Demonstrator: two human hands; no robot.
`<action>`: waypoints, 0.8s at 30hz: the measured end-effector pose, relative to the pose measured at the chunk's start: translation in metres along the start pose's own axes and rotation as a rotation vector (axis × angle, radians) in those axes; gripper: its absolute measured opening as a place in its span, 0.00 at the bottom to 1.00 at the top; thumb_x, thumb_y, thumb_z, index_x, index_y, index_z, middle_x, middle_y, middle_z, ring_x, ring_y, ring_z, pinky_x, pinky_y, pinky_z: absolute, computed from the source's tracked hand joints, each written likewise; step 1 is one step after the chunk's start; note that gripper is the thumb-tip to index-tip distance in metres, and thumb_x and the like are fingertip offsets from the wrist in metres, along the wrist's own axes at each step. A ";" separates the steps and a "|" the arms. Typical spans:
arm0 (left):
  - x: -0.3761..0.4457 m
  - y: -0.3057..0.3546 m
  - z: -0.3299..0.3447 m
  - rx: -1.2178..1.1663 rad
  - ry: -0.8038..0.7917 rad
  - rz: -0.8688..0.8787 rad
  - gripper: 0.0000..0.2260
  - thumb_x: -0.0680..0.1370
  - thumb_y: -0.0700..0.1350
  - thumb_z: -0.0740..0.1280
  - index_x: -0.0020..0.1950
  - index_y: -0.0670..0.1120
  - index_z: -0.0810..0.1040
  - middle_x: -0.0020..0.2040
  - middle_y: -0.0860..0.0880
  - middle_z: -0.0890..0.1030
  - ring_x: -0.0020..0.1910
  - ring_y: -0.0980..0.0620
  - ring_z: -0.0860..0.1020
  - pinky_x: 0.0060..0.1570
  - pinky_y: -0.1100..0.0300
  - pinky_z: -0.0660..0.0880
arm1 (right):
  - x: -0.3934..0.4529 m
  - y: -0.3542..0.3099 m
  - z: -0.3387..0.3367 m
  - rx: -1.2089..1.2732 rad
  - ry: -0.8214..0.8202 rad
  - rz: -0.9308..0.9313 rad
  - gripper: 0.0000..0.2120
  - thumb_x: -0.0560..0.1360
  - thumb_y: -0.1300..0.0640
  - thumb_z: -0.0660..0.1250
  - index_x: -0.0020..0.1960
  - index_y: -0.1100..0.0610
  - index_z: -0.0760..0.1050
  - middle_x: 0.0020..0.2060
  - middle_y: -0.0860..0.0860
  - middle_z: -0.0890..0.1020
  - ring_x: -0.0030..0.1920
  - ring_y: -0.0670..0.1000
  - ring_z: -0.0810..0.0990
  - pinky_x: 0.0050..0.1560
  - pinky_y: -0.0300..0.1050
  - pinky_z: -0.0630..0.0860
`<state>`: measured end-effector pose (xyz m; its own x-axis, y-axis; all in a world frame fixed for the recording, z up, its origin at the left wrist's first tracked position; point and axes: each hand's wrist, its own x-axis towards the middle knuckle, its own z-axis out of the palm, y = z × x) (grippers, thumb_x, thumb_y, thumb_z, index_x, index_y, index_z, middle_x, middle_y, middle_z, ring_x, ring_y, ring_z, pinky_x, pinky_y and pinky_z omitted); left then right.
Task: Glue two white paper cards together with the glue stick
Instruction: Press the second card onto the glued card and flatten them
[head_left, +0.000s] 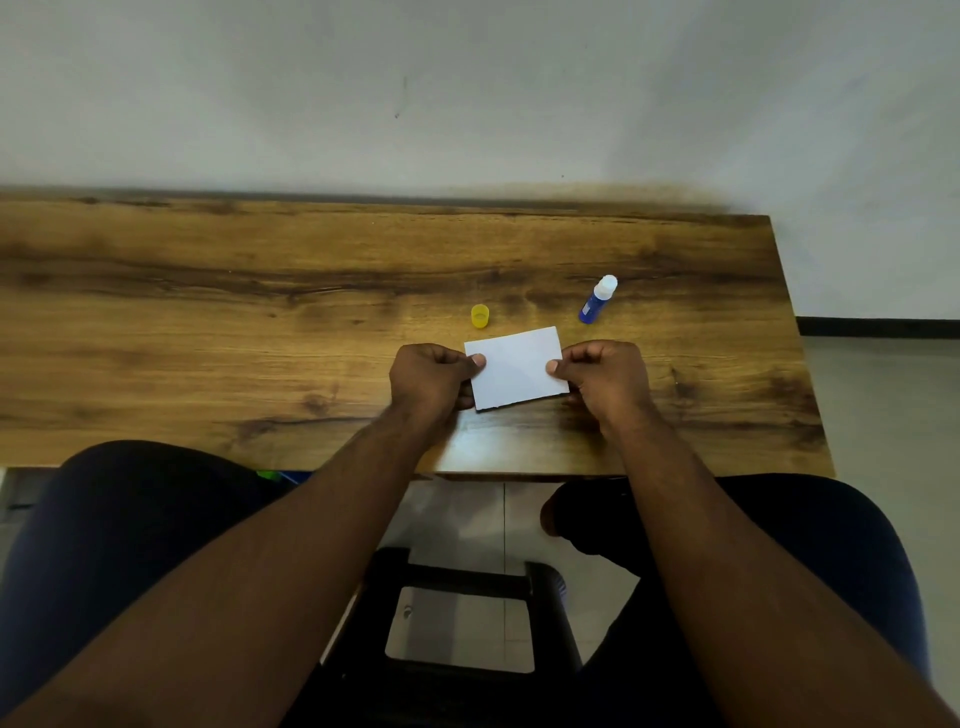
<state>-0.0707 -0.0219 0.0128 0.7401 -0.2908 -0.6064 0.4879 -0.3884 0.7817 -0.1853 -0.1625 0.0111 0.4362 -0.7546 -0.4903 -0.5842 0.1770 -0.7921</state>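
Observation:
A white paper card (517, 366) is held just above the wooden table (260, 312), slightly tilted. My left hand (434, 379) pinches its left edge with the thumb on top. On the opposite edge my right hand (605, 376) pinches the same way. Whether a second card lies under the top one I cannot tell; only a dark line shows along the near edge. The blue glue stick (597, 301) with a white tip stands uncapped behind and right of the card. Its yellow cap (480, 316) sits on the table behind the card's left corner.
The table's right edge (800, 338) and near edge (519, 474) are close to my hands. A white wall rises behind the table. My knees and a black stool (467, 577) are below the near edge.

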 end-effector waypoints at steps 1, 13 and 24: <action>0.001 -0.002 0.000 0.042 0.005 0.020 0.08 0.72 0.39 0.75 0.43 0.35 0.80 0.39 0.35 0.84 0.30 0.46 0.81 0.33 0.53 0.81 | 0.000 0.001 0.000 -0.034 0.015 -0.020 0.04 0.67 0.61 0.76 0.40 0.56 0.82 0.38 0.53 0.85 0.36 0.49 0.81 0.35 0.43 0.79; -0.008 -0.049 0.005 1.137 0.081 0.933 0.13 0.74 0.46 0.69 0.59 0.47 0.79 0.60 0.47 0.79 0.57 0.43 0.76 0.54 0.49 0.72 | -0.005 0.010 0.012 -0.355 0.076 -0.250 0.14 0.69 0.60 0.73 0.55 0.56 0.79 0.42 0.53 0.84 0.44 0.53 0.81 0.49 0.52 0.79; -0.004 -0.044 -0.001 1.227 0.061 0.957 0.13 0.76 0.48 0.66 0.59 0.49 0.78 0.60 0.48 0.79 0.57 0.44 0.75 0.54 0.49 0.71 | -0.016 0.023 0.024 -0.974 -0.037 -0.695 0.26 0.80 0.51 0.57 0.75 0.56 0.57 0.76 0.57 0.60 0.75 0.59 0.57 0.73 0.56 0.58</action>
<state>-0.0953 -0.0025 -0.0191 0.5755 -0.8156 0.0608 -0.8002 -0.5461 0.2481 -0.1889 -0.1315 -0.0079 0.8738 -0.4781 -0.0892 -0.4819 -0.8265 -0.2910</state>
